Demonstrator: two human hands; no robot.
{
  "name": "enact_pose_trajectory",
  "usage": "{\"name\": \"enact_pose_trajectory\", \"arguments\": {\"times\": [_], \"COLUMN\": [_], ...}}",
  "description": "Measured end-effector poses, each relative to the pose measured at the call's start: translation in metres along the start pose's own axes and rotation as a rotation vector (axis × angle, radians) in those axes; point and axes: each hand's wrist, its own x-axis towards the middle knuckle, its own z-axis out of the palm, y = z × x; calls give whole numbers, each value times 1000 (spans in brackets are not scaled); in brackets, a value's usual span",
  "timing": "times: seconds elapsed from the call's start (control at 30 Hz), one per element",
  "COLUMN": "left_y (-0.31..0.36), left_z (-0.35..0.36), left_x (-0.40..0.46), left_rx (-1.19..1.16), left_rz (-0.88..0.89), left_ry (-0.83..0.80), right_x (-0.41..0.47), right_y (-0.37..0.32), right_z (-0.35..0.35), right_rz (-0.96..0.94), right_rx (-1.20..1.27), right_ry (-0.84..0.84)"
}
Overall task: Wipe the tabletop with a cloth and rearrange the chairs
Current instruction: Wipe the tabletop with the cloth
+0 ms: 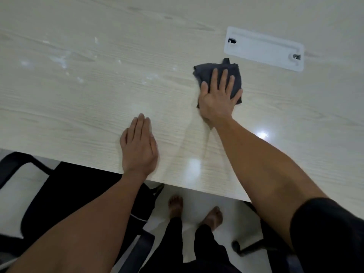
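A: We are looking down on a pale wood-grain tabletop (98, 99) with both of our hands on it. Where is the cloth?

B: The dark grey cloth (204, 70) lies bunched on the tabletop, right of centre, just near the white cable cover (264, 48) set into the surface. Our right hand (217, 99) lies flat on top of it, fingers straight and slightly spread, pressing it down. That grip is released, not curled round the cloth; the palm and fingers cover much of it, and the cloth shows past the fingertips and at both sides.

A: And our left hand (138, 146)?

B: It rests flat on the bare tabletop close to the near edge, fingers straight and together. Its grip is released too, and it holds nothing. It sits well apart from the cloth, to the left and nearer to us.

A: We see whitish smudges (61, 60) on the far left part of the tabletop, away from both hands.

B: Yes, and bright spots of reflected light (263, 134) on the surface to the right of our right forearm and near the front edge.

A: What about the chairs?

B: A black chair (65, 194) stands below the near edge at the left, its seat partly under the tabletop, with an armrest loop at the far left. Part of another chair's base (248, 247) shows lower right. Our bare feet (175, 205) stand on the light floor (189, 251) between them.
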Motion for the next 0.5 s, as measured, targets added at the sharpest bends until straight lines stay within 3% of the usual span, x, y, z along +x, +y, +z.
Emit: {"name": "enact_pose_trajectory", "arguments": {"times": [0.17, 0.3, 0.37, 0.5], "left_y": [1, 2, 2, 6], "left_z": [-4, -5, -5, -3], "left_x": [1, 1, 1, 2], "left_rx": [-21, -25, -18, -3], "left_rz": [-28, -39, -20, -52], "left_ry": [-12, 7, 30, 40], "right_x": [-63, -127, -101, -8], "right_y": [19, 1, -2, -24], "right_z": [15, 41, 34, 12], "right_rz": [173, -42, -94, 134], "right_rx": [32, -58, -60, 32], "right_ry": [82, 44, 11, 69]}}
